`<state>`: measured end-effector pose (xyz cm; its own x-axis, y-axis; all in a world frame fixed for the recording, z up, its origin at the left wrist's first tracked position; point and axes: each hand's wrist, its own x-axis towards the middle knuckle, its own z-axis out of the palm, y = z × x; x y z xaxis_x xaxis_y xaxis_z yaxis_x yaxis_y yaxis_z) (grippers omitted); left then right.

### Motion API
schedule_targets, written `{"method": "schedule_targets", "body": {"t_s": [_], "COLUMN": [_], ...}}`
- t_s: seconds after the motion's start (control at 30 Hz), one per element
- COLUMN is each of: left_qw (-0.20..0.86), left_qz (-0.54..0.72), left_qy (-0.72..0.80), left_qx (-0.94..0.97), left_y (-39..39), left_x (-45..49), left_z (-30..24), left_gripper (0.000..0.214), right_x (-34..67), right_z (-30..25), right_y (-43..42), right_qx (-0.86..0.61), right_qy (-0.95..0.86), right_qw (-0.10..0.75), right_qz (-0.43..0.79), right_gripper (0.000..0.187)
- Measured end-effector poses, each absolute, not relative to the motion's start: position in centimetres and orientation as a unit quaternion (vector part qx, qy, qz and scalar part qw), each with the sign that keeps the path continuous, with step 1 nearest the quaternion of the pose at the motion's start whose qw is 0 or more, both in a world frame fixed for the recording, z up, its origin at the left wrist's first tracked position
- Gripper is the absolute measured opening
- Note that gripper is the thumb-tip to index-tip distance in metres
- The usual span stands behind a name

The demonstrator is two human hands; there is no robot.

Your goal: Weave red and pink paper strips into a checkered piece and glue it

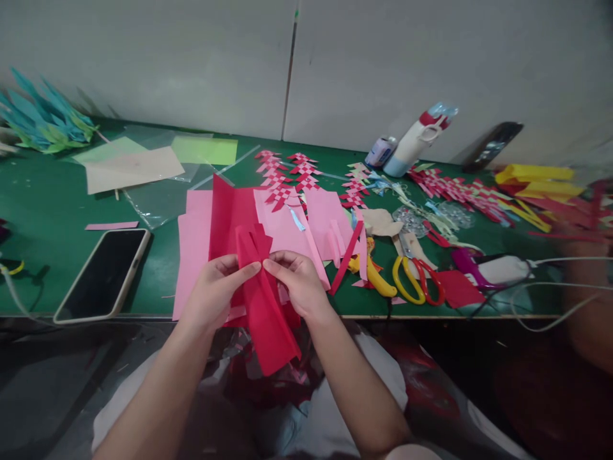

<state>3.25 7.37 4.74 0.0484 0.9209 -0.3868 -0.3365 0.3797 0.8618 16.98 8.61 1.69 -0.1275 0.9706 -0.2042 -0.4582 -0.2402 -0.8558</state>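
Red paper (261, 306), pinched in the grip of my left hand (213, 291) and right hand (299, 284), lifted seemingly so it hangs flat.

CRAFT BENCH: Two bare hands, left hand (213, 291) and right hand (299, 284), pinch one folded red paper sheet (265, 319) at one green table (48, 204). Counted on it:

- one smartphone (103, 271), face up
- one dark device (493, 144) propped at the wall
- one white bottle (414, 144)
- one small container (380, 151)
- one glue gun (488, 269)
- three woven red-and-pink paper columns (275, 176)
- one teal paper bundle (45, 121)
- two pale green sheets (205, 151)
- one cream sheet (131, 169)
- one loose pink strip (111, 225)

Scissor handles (416, 281) show one yellow loop and one red; whether they make one pair or two cannot be told.
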Motion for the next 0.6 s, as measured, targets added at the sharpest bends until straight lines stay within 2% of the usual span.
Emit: {"method": "schedule_targets", "body": {"t_s": [0.2,0.4,0.6], "left_qw": [0.668,0.644,0.662], "left_qz": [0.477,0.483,0.431], "left_qy": [0.500,0.512,0.525], "left_qx": [0.277,0.299,0.316], "left_y": [7.5,7.5,7.5], "left_x": [3.3,3.3,3.0], "left_z": [4.7,4.7,4.9], "left_gripper": [0.032,0.031,0.040], "right_x": [16.5,17.6,17.8], "right_z": [1.5,1.7,2.0], "right_y": [8.4,8.7,8.7], "right_qx": [-0.382,-0.407,-0.416], "right_qy": [-0.296,-0.332,-0.327], "right_qw": [0.563,0.486,0.498], "right_qz": [0.670,0.699,0.687], "right_gripper": [0.021,0.026,0.026]}}
